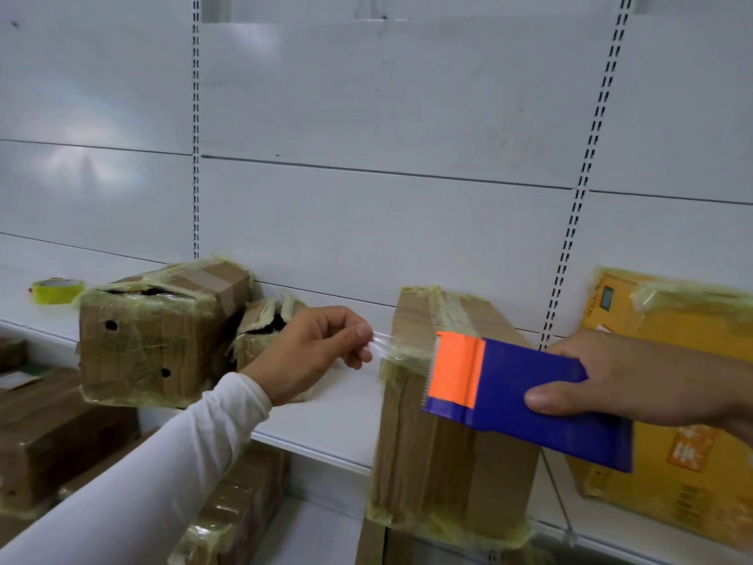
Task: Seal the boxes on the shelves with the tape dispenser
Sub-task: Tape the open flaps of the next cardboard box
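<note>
My right hand [635,381] grips a blue tape dispenser [529,401] with an orange cutter end, held in front of a tall brown box [440,462] that stands on the white shelf [326,418]. A strip of clear tape [387,348] stretches left from the dispenser's toothed edge. My left hand [313,352], in a white sleeve, pinches the free end of that strip between thumb and fingers, just left of the box's upper corner. Old yellowish tape covers the box's edges.
Left on the shelf sit a torn brown box [155,340] and a smaller torn box [265,328] behind my left hand. A yellow tape roll [57,290] lies far left. An orange box [672,401] leans at the right. More wrapped boxes [53,434] fill the lower shelf.
</note>
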Demonstrator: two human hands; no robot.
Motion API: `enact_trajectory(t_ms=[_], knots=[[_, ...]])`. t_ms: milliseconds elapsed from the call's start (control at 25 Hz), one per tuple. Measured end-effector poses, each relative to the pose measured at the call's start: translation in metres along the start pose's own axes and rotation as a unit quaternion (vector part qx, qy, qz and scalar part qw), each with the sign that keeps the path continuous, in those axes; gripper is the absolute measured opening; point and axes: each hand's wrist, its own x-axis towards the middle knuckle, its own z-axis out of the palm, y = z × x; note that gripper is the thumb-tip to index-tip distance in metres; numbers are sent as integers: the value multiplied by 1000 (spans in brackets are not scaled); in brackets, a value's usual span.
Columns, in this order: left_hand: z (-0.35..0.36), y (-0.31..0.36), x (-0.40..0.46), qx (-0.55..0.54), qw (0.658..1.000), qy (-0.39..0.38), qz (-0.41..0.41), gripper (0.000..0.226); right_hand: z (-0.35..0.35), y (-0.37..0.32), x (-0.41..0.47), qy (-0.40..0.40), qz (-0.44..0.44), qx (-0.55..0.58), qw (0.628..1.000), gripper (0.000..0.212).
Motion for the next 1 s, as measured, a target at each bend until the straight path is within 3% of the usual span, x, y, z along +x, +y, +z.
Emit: enact_trajectory(t_ms=[360, 720, 840, 920, 1000], knots=[[-1, -23, -1, 54, 996, 18, -69, 19, -35, 14, -5, 8, 134, -88, 987, 73], [17, -42, 4, 81, 991, 12, -104, 19, -37, 16, 7, -10, 144, -72, 987, 55], [15, -42, 9, 151, 979, 6, -137, 32, -36, 17, 9, 0, 149, -56, 987, 54], [11, -41, 11, 260, 955, 55, -131, 36, -36, 17, 8, -2, 151, -46, 988, 51], [13, -38, 12, 313, 939, 134, -34, 29, -35, 17, 7, -9, 145, -45, 988, 49]])
